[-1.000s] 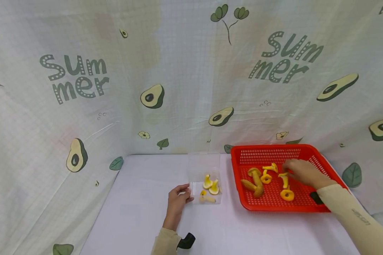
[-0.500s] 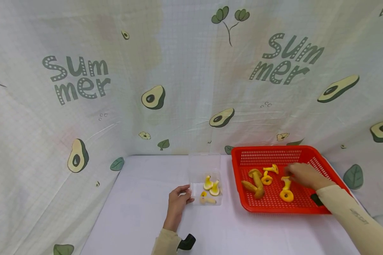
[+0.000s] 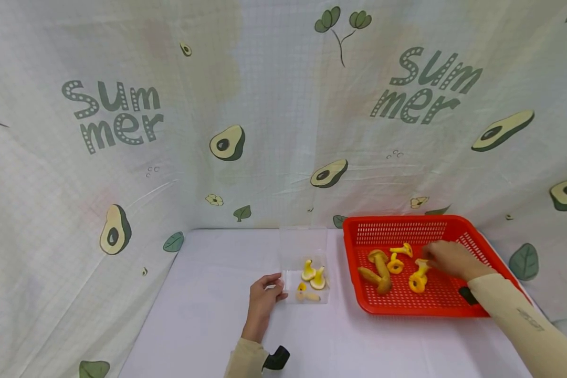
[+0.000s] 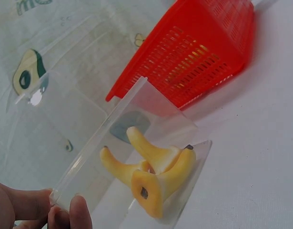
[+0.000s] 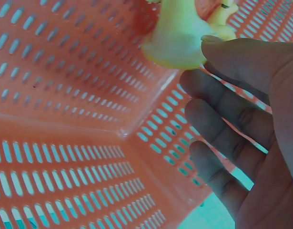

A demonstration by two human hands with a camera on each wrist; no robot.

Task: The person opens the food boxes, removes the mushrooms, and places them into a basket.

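Observation:
In the head view my left hand (image 3: 261, 299) is at the left side of a clear plastic box (image 3: 290, 279) with its lid raised. The left wrist view shows thumb and fingers pinching the corner of that box. Several yellow chanterelle mushrooms (image 4: 153, 155) lie inside it, caps and stems overlapping. My right hand (image 3: 451, 258) reaches into a red plastic basket (image 3: 373, 308). Its thumb and index finger pinch the cap rim of a yellow chanterelle mushroom (image 5: 177, 38); the other fingers extend below. Another chanterelle (image 3: 417, 284) lies right against the held one.
Two larger brown mushrooms (image 3: 381, 273) lie at the basket's left, near two smaller chanterelles (image 3: 396, 264). The basket stands right of the box on the white-covered table (image 3: 208, 294). A printed cloth (image 3: 264, 105) hangs behind the table.
The chanterelle at my right fingertips has tilted, and the one below it has shifted a little left. My left hand and the box have stayed in place.

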